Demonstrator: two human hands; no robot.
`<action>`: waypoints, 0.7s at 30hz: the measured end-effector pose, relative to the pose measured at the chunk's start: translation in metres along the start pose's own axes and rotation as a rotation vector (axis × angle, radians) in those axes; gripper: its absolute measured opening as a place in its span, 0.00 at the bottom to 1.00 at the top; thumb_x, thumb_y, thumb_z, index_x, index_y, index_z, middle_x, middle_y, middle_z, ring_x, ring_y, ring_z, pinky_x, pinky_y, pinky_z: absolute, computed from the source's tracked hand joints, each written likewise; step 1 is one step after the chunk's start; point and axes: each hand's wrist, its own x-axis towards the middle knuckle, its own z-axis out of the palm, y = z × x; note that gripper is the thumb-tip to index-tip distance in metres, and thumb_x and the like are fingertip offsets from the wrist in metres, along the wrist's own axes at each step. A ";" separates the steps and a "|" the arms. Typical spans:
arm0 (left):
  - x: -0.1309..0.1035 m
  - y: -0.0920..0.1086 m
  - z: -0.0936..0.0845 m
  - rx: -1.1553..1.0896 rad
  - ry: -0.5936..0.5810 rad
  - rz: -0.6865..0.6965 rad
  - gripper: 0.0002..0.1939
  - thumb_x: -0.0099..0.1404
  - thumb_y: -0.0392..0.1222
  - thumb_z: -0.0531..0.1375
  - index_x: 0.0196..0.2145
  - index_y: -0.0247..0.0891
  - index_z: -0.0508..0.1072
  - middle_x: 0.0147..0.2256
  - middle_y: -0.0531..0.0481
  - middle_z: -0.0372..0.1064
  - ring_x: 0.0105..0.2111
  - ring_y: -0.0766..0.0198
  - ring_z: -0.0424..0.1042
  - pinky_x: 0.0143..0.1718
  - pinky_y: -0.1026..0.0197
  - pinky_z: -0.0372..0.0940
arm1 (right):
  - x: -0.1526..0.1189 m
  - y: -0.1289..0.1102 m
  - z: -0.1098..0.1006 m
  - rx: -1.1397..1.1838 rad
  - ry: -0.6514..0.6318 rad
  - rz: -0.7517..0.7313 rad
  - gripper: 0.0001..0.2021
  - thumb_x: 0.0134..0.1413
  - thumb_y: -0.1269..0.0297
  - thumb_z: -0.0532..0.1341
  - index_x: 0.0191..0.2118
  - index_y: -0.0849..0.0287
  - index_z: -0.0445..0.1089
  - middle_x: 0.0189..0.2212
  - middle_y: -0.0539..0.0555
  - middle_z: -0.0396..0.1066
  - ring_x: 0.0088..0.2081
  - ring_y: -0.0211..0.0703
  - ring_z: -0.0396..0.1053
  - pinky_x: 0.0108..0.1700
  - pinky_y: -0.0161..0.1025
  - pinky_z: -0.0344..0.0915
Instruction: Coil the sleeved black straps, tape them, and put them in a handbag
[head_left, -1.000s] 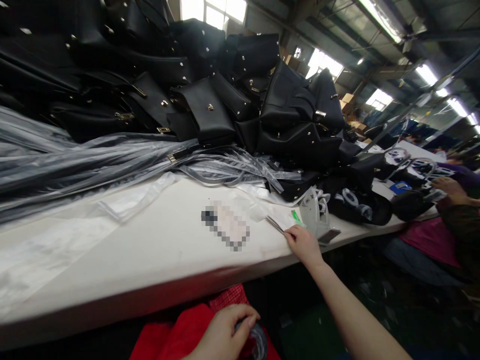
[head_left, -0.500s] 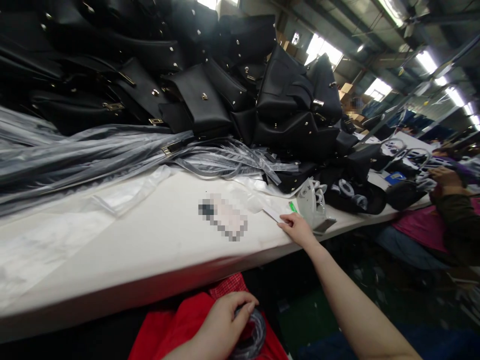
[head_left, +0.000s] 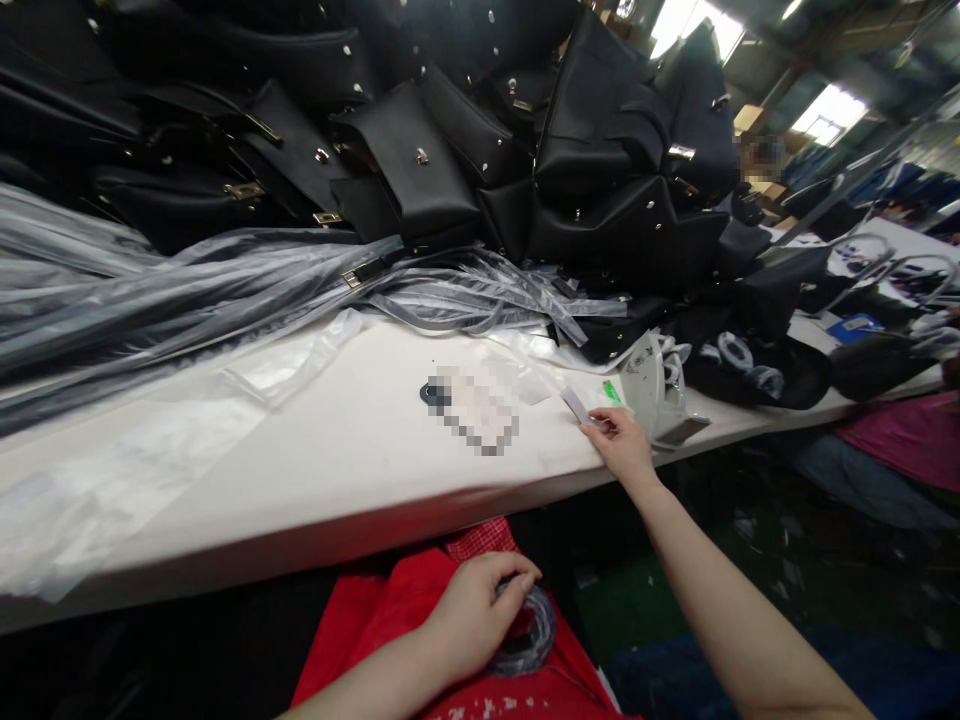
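Observation:
My left hand (head_left: pixel 487 610) is closed around a dark ring-shaped coil (head_left: pixel 534 640) with a shiny plastic-like surface, held low over the red apron (head_left: pixel 375 620). My right hand (head_left: pixel 624 440) reaches to the table's front edge and pinches a small flat white piece (head_left: pixel 575 404) between thumb and fingers; I cannot tell whether it is card or plastic. Just beyond those fingers lies a small green-marked item (head_left: pixel 613 390). To the right of the hand stands a whitish bag (head_left: pixel 652 375) with things in it. A pixelated phone-like object (head_left: pixel 472 410) lies to the left.
Black handbags (head_left: pixel 427 160) with metal clasps are heaped along the back of the white table (head_left: pixel 300 450). Plastic-wrapped straps (head_left: pixel 262 285) lie before them. Thin clear plastic (head_left: pixel 97 480) covers the left side. At the right edge is part of a person in pink (head_left: pixel 907 435).
The view has shifted, so the table and bags sit differently in the picture. The white piece in my right hand has tilted, showing more of its flat side. My left hand keeps the coil.

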 end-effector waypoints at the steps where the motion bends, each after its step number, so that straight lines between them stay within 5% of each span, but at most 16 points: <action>1: 0.000 0.000 0.000 0.003 -0.001 0.000 0.14 0.67 0.44 0.52 0.40 0.39 0.77 0.40 0.49 0.77 0.42 0.61 0.73 0.47 0.63 0.64 | -0.001 -0.001 0.000 -0.013 0.012 -0.003 0.16 0.51 0.53 0.63 0.39 0.60 0.74 0.34 0.56 0.71 0.30 0.42 0.68 0.36 0.41 0.68; 12: 0.002 0.004 -0.002 0.015 -0.029 -0.004 0.15 0.67 0.44 0.52 0.40 0.39 0.77 0.40 0.48 0.77 0.42 0.59 0.74 0.48 0.61 0.65 | 0.006 0.000 -0.008 0.048 -0.099 0.010 0.15 0.54 0.53 0.60 0.34 0.58 0.78 0.35 0.55 0.75 0.39 0.47 0.72 0.46 0.43 0.67; 21: 0.002 0.001 0.000 0.029 -0.030 0.015 0.15 0.68 0.45 0.52 0.40 0.39 0.77 0.40 0.49 0.77 0.42 0.60 0.74 0.47 0.61 0.65 | 0.022 -0.003 -0.007 -0.147 -0.122 0.088 0.09 0.54 0.62 0.58 0.30 0.59 0.73 0.32 0.58 0.74 0.36 0.50 0.70 0.41 0.44 0.63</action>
